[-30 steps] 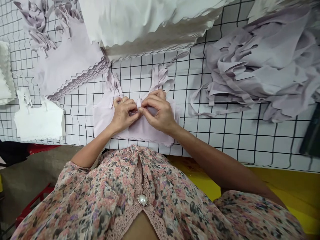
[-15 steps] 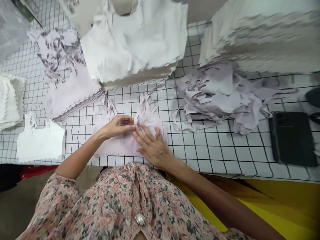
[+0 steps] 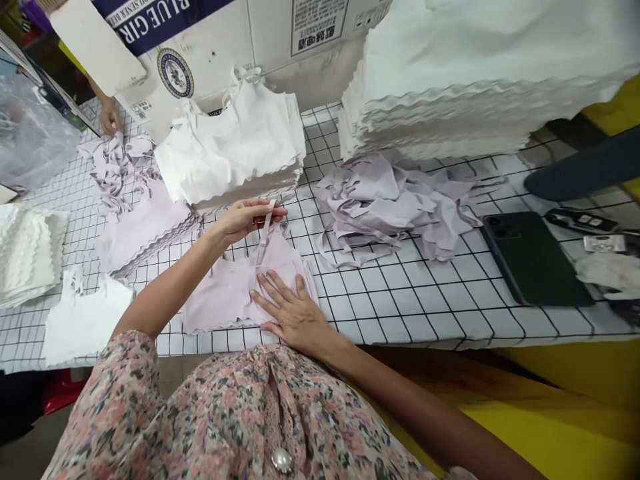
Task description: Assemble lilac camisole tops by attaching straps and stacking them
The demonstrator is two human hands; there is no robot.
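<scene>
Person's left hand [image 3: 245, 219] held out over the garment, grip closed on a pale strap [image 3: 266, 230]; exact finger placement hard to make out. Right hand [image 3: 295, 320] palm-down, fingers spread on the lilac garment [image 3: 220, 297]. Garment flat, wavy-hemmed, at tabletop's [image 3: 385, 313] near edge; left forearm [image 3: 173, 280] hides its upper left.

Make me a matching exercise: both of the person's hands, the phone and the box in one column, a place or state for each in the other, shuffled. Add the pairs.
Column one
1. left hand
2. right hand
3. phone
4. box

Column two
A. dark, right of the lilac heap
B. bears a round emblem
C. holds a strap
D. flat on the lilac garment

Pairs: 1-C, 2-D, 3-A, 4-B
</scene>
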